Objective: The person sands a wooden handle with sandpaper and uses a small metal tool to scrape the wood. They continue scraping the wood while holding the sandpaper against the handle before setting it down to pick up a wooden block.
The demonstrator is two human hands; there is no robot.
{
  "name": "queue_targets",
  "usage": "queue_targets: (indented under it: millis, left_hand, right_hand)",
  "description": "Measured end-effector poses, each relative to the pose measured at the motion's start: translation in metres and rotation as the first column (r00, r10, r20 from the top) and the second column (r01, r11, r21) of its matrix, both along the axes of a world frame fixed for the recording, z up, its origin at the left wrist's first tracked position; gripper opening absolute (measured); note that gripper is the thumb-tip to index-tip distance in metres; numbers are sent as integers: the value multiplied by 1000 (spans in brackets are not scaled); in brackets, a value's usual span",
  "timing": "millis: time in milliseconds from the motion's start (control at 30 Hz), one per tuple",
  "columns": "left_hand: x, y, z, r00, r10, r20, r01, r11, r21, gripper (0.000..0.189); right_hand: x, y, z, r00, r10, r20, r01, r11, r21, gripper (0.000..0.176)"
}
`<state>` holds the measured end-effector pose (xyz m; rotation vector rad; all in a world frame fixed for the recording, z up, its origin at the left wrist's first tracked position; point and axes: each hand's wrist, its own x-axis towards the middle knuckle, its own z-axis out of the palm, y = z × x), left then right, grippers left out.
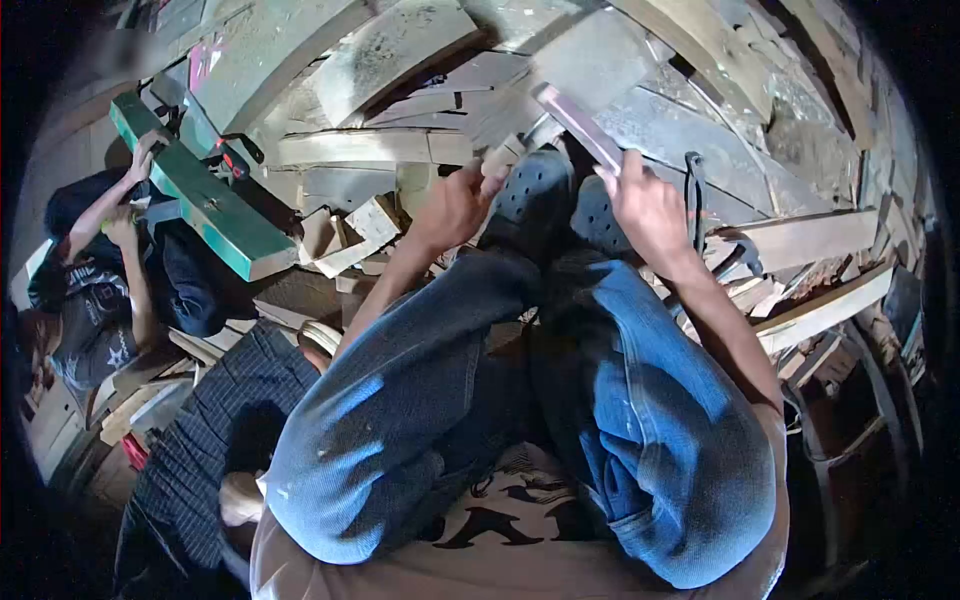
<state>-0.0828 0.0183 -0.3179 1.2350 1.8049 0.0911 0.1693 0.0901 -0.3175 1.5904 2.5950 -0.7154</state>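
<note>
My left hand [457, 207] is closed on a short pale piece [503, 155], its fingers beside the toe of a dark clog [530, 195]. A light, shiny part [542, 132] juts out beyond that piece, between my hands. My right hand [640, 210] is wrapped round the near end of a long flat bar [580, 127], brownish-pink along its edge, which points up and to the left. Its far end is over the blurred pale boards ahead of my feet. I cannot tell exactly what the piece in my left hand is.
Boards and beams [400, 60] lie stacked ahead. Offcuts [360, 235] are piled at left and rubble lies at right. A co-worker [95, 290] sits at left with hands at a green beam [200, 195], near a saw [205, 120]. Dark checked cloth [215, 415] is beside my left knee.
</note>
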Motion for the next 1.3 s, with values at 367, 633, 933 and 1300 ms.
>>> queue_targets:
  millis: [367, 633, 933, 1300]
  left_hand:
    - [-1, -3, -2, 1000, -10, 26, 8, 996, 93, 54]
    - [2, 2, 6, 999, -3, 39, 2, 1000, 27, 60]
    - [1, 1, 3, 999, 26, 34, -26, 1000, -6, 62]
    - [1, 1, 4, 999, 23, 29, -23, 1000, 5, 52]
  right_hand:
    - [-6, 4, -2, 999, 12, 31, -12, 1000, 11, 38]
    - [-24, 17, -15, 995, 47, 93, -61, 986, 157, 33]
    - [-27, 24, -16, 993, 31, 114, -48, 988, 150, 37]
    - [-9, 14, -7, 990, 0, 144, -7, 999, 43, 39]
